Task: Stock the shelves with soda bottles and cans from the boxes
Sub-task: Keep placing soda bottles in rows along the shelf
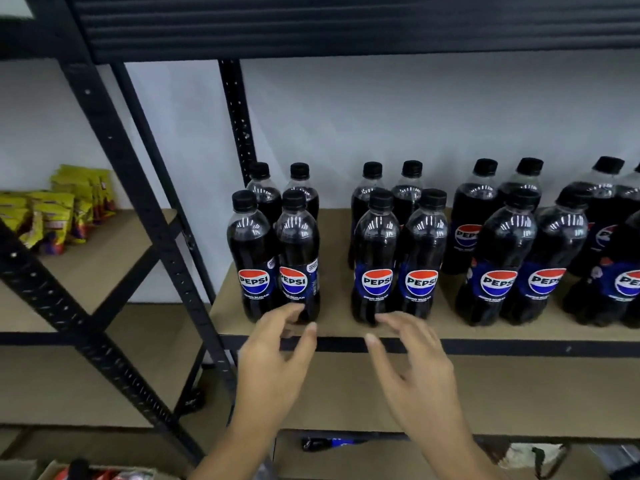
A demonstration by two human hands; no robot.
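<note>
Your left hand and right hand hang at the front lip of the tan board shelf. The fingers of both are spread and relaxed and hold nothing. At 12 o'clock from them the dark plastic soda bottles with black caps stand upright in blocks of four, and more run off toward 3 o'clock. Your left fingertips are at the foot of the nearest block, but contact cannot be told.

This reads as the pause between loads: the bottles are placed and your hands are free. Next you need to go down to 6 o'clock, where one more capped bottle lies on its side on a lower level.

The labels read "PEPSI" on a red, white and blue globe, with "ZERO SUGAR" beneath. The print on the yellow snack packets at 9 o'clock is too blurred to read.
</note>
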